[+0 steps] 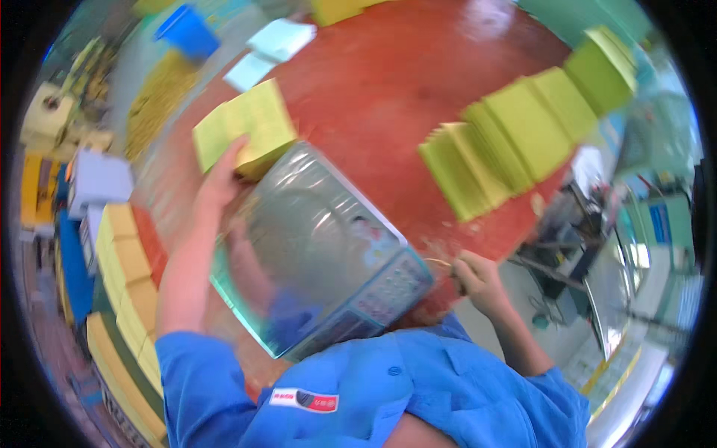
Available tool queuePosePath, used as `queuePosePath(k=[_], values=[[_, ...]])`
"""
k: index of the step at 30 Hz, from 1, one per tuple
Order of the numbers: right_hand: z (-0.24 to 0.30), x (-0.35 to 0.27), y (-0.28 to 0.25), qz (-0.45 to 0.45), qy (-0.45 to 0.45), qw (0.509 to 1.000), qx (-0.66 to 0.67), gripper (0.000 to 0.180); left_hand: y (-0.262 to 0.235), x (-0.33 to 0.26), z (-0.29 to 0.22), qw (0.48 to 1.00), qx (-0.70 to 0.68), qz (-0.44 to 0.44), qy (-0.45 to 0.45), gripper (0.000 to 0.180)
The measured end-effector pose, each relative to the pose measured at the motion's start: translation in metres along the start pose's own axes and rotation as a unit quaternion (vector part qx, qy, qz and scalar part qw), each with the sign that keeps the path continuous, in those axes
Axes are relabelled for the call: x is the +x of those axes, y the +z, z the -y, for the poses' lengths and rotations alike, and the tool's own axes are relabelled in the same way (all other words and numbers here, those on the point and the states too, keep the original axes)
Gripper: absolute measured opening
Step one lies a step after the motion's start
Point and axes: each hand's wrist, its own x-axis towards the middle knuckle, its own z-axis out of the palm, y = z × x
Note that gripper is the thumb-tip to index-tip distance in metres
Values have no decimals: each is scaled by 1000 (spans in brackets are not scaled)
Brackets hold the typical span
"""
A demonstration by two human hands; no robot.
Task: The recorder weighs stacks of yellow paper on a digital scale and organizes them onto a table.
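Note:
My left hand [225,175] grips the near side of a yellow-green block of stacked sheets [250,123], a finger lying over its top. Right in front of my body is a large clear, shiny plastic-covered box [321,224] with teal edges and a printed side; the block is at its far left corner. To the right of the box, my right hand [479,280] is closed, and a thin tan strand [438,262] like a rubber band juts from its fingers toward the box. Motion blurs the strand's details.
Several yellow-green sheet stacks [523,127] lean in a row on the red surface [373,82]. Pale blue sheets [280,39] and a blue bin [188,31] are at the far left. Yellow blocks [131,276] line the left. A dark metal frame [564,239] stands at right.

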Motion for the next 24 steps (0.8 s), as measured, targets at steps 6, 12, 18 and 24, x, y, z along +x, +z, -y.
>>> queuePosePath(k=[6,12,18,24], values=[[-31,-51,-30,69,-39,969,-233,13,-30,-50,-23,958,224,-164,73,59],[0,-63,-81,-87,-98,947,-293,22,126,-190,15,873,283,-72,391,57],[0,-16,-136,-112,-239,943,-203,12,276,-215,136,984,-124,55,120,55],[-11,19,-208,-14,-229,963,-140,11,334,-164,174,977,-191,-73,60,36]])
